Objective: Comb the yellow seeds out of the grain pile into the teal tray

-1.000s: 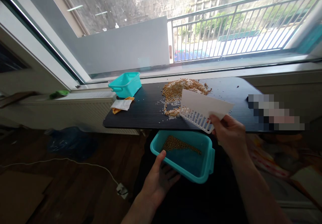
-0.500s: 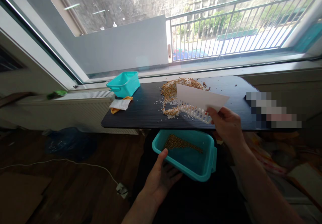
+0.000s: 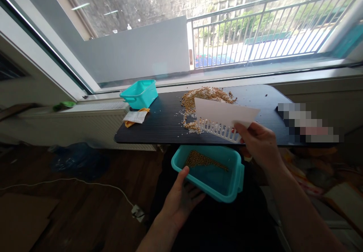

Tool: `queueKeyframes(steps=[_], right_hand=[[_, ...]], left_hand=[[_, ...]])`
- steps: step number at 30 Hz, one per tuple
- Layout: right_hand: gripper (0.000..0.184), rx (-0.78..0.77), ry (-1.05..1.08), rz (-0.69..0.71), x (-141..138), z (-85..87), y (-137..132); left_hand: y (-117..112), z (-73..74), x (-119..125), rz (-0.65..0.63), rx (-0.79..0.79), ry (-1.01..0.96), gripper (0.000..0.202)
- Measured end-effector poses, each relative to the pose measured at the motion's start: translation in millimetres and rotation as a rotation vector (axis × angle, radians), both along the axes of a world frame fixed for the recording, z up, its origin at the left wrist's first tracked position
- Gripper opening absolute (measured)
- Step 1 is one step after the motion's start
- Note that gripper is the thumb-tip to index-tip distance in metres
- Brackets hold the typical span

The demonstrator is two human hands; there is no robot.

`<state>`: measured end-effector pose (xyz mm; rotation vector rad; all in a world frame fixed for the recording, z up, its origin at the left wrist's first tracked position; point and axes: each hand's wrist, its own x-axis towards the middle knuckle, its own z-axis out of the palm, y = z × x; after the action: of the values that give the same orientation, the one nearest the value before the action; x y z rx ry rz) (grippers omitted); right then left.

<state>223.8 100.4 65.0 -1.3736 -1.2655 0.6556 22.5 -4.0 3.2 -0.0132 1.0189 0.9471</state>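
My left hand [image 3: 183, 199] grips the near side of a teal plastic basin [image 3: 234, 199], thumb over the rim and fingers underneath. Yellowish soybeans [image 3: 202, 159] lie in a heap inside it, toward the far left. In my right hand [image 3: 259, 140] is a white sheet [image 3: 227, 112] with a row of slots cut along its lower edge, pinched at its right end. The sheet is held tilted over the front of the dark table [image 3: 159, 129], partly covering a pile of beans mixed with white grains [image 3: 195, 97].
A second teal basin [image 3: 140, 95] stands at the table's back left. Before it lies a white paper on a yellow cloth [image 3: 136, 116]. A blurred-out dark object [image 3: 300, 123] rests at the right. On the floor are a blue plastic water bottle [image 3: 79, 161] and a power strip [image 3: 138, 213].
My right hand has shifted slightly right and down, and the slotted sheet has come a little nearer to me. The left hand and the held basin stay nearly still.
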Motion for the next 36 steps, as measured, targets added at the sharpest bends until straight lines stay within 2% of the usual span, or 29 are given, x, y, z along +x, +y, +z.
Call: queueKeyframes(steps=[16,23,29,32,36], right_hand=[[0.024,-0.008,0.024,0.041,-0.7,4.3,-6.0],[0.025,-0.057,0.049,0.103,-2.8,-0.5,-7.4],[0.024,-0.025,0.046,0.100,-2.9,0.5,-6.8],[0.025,-0.040,0.041,0.157,-3.7,0.0,-6.5],[0.025,-0.101,0.059,0.298,-0.7,-0.3,-10.1]], left_hand=[[2.0,-0.8,0.3,0.007,-0.011,0.001,0.059],[2.1,-0.1,0.3,0.003,-0.002,0.001,0.062],[1.3,-1.4,-0.9,0.005,0.006,-0.003,0.063],[2.0,-2.5,-2.1,0.000,-0.004,0.006,0.062],[3.7,-2.2,-3.8,-0.002,-0.007,0.008,0.061]])
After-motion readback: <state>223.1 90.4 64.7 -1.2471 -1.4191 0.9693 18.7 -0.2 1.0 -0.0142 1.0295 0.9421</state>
